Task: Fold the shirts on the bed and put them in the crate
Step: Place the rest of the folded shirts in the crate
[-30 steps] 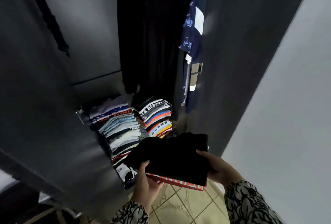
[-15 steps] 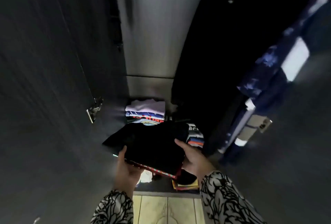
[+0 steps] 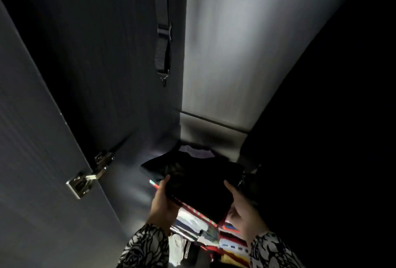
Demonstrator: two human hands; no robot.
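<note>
Right now your left hand [image 3: 165, 201] and right hand [image 3: 244, 214] carry a small pile of folded shirts [image 3: 199, 186] between them, inside an open wardrobe. Your left fingers are tucked under the pile's left edge, with the thumb curled over the top. Your right hand grips the right edge the same way, thumb lying on the dark cloth. A black shirt is the top one; under it a red striped edge [image 3: 192, 208] peeks out along the near side. You hold the pile above stacks [image 3: 214, 237] of folded clothes of many colours, which lie low in the wardrobe, partly hidden by the pile and your sleeves [image 3: 145, 248]. Whether the pile touches those stacks cannot be told. A pale garment [image 3: 197, 152] shows just beyond the pile's far edge. To the left stands the dark door [image 3: 42, 139] with its metal hinge [image 3: 85, 179]. A black strap [image 3: 163, 38] with a buckle hangs above, against the side panel. Everything to the right is too dark to make out.
</note>
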